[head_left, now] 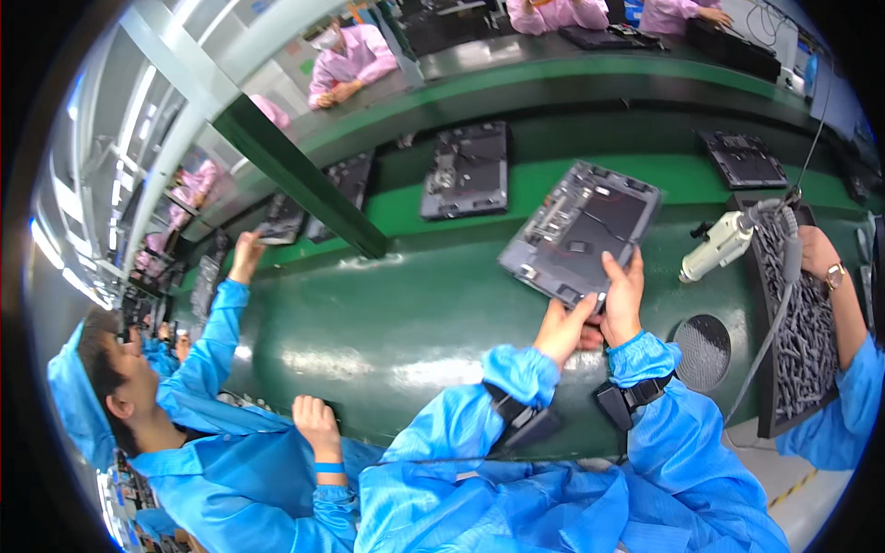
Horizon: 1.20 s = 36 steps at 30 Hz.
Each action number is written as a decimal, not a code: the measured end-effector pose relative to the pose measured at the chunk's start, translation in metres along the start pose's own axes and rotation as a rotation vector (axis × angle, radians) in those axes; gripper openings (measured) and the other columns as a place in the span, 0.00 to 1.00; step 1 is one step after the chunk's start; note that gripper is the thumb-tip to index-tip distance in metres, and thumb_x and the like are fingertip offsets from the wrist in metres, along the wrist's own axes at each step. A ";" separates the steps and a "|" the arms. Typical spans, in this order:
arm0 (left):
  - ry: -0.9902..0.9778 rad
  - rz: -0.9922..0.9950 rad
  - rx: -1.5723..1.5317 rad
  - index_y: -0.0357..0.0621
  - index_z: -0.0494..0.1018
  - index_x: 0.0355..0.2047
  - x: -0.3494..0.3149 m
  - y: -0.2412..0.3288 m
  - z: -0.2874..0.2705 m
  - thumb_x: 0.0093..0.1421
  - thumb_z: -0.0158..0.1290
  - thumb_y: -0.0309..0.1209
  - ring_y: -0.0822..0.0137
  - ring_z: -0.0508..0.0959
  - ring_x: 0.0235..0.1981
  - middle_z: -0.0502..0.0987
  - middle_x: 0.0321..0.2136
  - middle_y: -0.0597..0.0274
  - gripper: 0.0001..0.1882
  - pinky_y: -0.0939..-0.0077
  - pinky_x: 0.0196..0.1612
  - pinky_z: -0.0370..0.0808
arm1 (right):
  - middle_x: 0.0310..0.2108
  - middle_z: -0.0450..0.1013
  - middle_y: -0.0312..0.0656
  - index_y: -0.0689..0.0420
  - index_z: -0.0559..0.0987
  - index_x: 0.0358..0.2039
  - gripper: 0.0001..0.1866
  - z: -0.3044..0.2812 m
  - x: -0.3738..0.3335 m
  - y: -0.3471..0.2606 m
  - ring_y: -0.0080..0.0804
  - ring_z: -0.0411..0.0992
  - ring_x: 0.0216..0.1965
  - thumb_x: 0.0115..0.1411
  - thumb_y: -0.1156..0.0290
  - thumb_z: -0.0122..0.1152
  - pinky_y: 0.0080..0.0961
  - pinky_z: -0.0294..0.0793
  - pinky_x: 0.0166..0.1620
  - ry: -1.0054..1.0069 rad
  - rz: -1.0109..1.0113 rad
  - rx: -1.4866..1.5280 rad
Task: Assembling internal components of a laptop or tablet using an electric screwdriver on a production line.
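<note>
In front of me, tilted above the green bench, is an open laptop base [590,230], a flat dark grey case with a circuit board along its left side and dark panels on the right. My left hand [560,334] grips its near corner, with the thumb on top. My right hand [624,293] holds the near right edge, and its fingers lie along the side and partly underneath. The undersides of both grips are hidden. Both forearms wear blue sleeves and black wrist straps with small boxes.
To the right hangs a white power screwdriver [719,247] beside a tray [767,410] of small grey parts, where another person's hand [818,253] rests. A round textured dish [702,353] is near. Similar bases [467,170] lie on the green belt. A green post [300,175] and a co-worker [230,470] are left.
</note>
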<state>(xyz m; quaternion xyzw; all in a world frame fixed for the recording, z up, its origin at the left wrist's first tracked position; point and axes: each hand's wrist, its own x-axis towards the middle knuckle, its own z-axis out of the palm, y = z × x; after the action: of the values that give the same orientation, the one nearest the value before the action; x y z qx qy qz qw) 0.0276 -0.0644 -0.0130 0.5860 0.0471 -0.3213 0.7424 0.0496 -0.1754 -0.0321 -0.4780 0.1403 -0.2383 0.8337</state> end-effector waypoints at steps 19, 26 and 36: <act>0.206 0.615 0.789 0.34 0.68 0.27 -0.035 0.013 -0.093 0.56 0.54 0.27 0.83 0.68 0.17 0.72 0.15 0.67 0.09 0.86 0.19 0.64 | 0.41 0.70 0.45 0.60 0.76 0.36 0.13 -0.012 -0.051 -0.079 0.45 0.71 0.39 0.47 0.74 0.63 0.33 0.71 0.42 -0.733 -0.405 -1.324; 0.177 0.933 0.889 0.33 0.71 0.26 -0.048 0.020 -0.085 0.54 0.55 0.23 0.82 0.66 0.15 0.71 0.15 0.67 0.05 0.86 0.17 0.61 | 0.14 0.67 0.31 0.62 0.75 0.25 0.11 -0.013 -0.043 -0.073 0.12 0.61 0.15 0.46 0.72 0.69 0.14 0.59 0.18 -0.626 0.057 -0.919; -0.158 0.645 0.606 0.33 0.74 0.31 -0.055 0.018 -0.069 0.56 0.51 0.21 0.73 0.77 0.21 0.77 0.18 0.58 0.03 0.82 0.24 0.72 | 0.19 0.74 0.36 0.59 0.77 0.25 0.11 -0.009 -0.056 -0.069 0.14 0.63 0.14 0.45 0.71 0.71 0.15 0.60 0.18 -0.838 -0.030 -0.820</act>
<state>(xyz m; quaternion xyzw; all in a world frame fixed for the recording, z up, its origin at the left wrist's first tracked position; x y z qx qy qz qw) 0.0148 0.0225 0.0054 0.7355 -0.2911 -0.1165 0.6006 -0.0199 -0.1817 0.0235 -0.8170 -0.1272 0.0330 0.5615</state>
